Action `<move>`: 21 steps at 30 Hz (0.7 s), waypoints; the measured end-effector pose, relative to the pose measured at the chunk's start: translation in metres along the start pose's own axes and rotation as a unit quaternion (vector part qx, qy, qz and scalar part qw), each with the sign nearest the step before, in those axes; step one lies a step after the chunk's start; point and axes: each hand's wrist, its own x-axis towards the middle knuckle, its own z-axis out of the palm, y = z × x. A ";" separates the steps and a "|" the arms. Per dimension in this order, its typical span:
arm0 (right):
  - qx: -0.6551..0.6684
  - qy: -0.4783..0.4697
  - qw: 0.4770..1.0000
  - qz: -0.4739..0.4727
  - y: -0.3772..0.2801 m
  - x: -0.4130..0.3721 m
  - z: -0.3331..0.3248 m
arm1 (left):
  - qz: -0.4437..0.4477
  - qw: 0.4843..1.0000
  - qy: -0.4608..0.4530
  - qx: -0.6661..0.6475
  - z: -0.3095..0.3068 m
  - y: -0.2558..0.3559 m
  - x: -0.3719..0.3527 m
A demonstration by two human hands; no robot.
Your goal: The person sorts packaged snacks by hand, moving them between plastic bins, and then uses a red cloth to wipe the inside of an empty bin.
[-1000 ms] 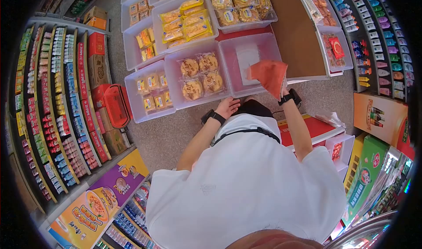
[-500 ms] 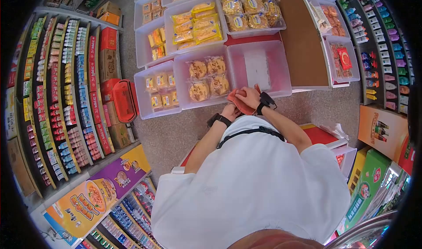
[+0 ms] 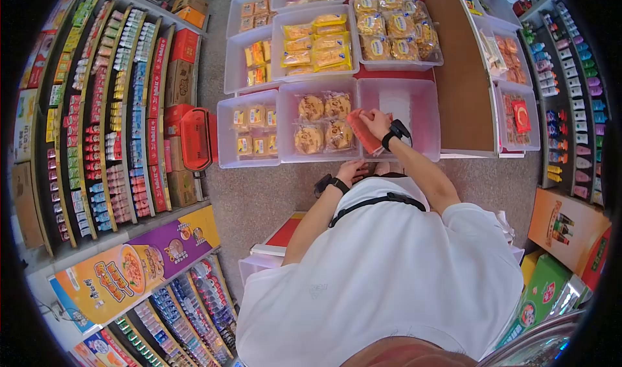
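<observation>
The right hand grips a cloth at the bin's left side, cookies already laid out left of it; the left hand's grip is unclear.

No text is legible: characters on the banner at eight o'clock and the shirt blur.

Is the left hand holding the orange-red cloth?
No, the right hand holds the orange-red cloth, while the left hand is apart from it, down by the white shirt.
</observation>
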 end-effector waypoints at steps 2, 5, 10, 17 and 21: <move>-0.035 0.016 0.999 -0.016 0.002 0.021 0.004 | 0.001 1.000 0.002 0.022 -0.002 0.001 0.004; -0.070 0.010 0.997 -0.025 0.007 0.026 0.007 | 0.001 0.999 0.014 0.040 -0.002 0.001 0.006; -0.037 -0.056 0.997 -0.049 0.011 -0.017 0.002 | 0.019 0.996 0.013 0.082 -0.007 -0.005 0.016; -0.058 -0.126 0.989 -0.046 -0.003 -0.059 -0.021 | 0.061 0.995 0.032 0.068 0.000 -0.003 0.014; -0.064 -0.189 0.978 -0.053 -0.001 -0.031 -0.020 | 0.158 0.904 0.089 0.387 0.005 0.006 0.003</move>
